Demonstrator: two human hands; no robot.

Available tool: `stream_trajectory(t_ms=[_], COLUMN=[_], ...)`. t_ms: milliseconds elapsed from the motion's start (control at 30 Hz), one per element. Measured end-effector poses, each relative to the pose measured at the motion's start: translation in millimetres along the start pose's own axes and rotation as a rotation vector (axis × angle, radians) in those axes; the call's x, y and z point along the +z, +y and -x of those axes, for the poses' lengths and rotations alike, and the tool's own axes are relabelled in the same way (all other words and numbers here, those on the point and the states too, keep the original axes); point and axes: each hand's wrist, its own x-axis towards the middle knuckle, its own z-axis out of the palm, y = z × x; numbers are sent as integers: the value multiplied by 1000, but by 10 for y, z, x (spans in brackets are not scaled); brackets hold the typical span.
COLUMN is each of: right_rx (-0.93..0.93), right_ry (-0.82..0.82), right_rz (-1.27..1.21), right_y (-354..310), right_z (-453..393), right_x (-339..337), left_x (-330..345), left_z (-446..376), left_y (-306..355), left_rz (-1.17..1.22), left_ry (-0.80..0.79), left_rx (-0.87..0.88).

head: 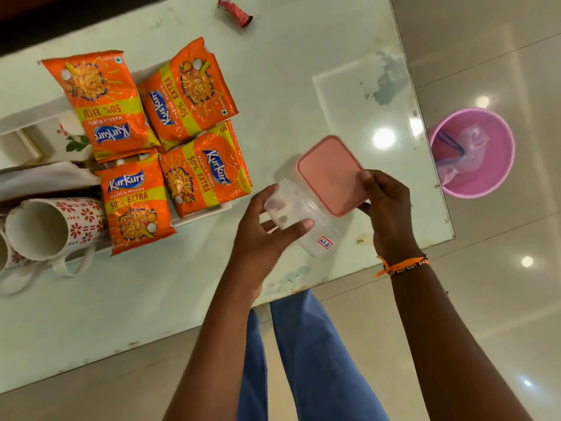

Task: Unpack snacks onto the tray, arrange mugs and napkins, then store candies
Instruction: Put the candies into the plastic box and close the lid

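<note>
Blue trouser legs (303, 360) fill the bottom centre of the frame, with both forearms reaching up from the lower edge. Left hand (261, 238), just above centre, grips a clear plastic container (306, 220) around its body, tilted over the glass table (303, 86); a small label marked "62B" (325, 242) shows on its side. Right hand (385, 208), with an orange thread band (403, 265) at the wrist, pinches the edge of the pink lid (331, 174), which sits at the container's mouth; whether it is sealed cannot be told. At middle left, four orange Kurkure packets (170, 141) lie together on a white tray (203, 212). At far left, a red-patterned mug (57, 226) lies on its side, beside a folded napkin (45, 177). On the floor at right stands a pink bucket (498, 165). At top centre lies a red candy wrapper (235, 10).
</note>
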Motion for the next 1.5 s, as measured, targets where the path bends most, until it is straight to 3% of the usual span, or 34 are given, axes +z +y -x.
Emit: stream_trajectory(t_ms=[133, 233, 300, 467, 600, 700, 800, 933, 1033, 1133, 1333, 1400, 1500], right_rx=[-88, -223, -220, -200, -307, -401, -513, -696, -755, -816, -878, -875, -825], right_ry=[27, 342, 421, 199, 153, -35, -226, -124, -189, -344, -474, -461, -307], right_rz=[226, 573, 719, 708, 447, 319, 467, 499, 526, 809, 1211, 1249, 1176], right_y=[85, 229, 351, 410, 31, -322, -570, -842, -1032, -1162, -1188, -1122, -977], right_z=[-57, -56, -53, -138, -96, 12, 42, -251, -718, -1228, -1745, -1736, -1556], right_x=[-8, -157, -269, -380, -214, 15, 235, 502, 818, 1276, 1882, 1866, 1635], left_x=[4, 23, 57, 176, 246, 259, 216, 78, -55, -203, -322, -347, -379], left_z=[-26, -67, -112, -212, -238, -276, -333, -423, -450, -434, -337, -309, -272], left_y=[62, 152, 197, 238, 282, 329, 437, 570, 612, 594, 571, 545, 502], left_rz=[-15, -52, -67, -156, -159, -199, -161, -71, 3, 5, 77, 112, 120], left_ry=[16, -4, -16, -12, -13, 32, 98, 177, 266, 371, 457, 439, 440], left_rx=[72, 149, 197, 294, 377, 437, 476, 469, 484, 497, 485, 469, 463])
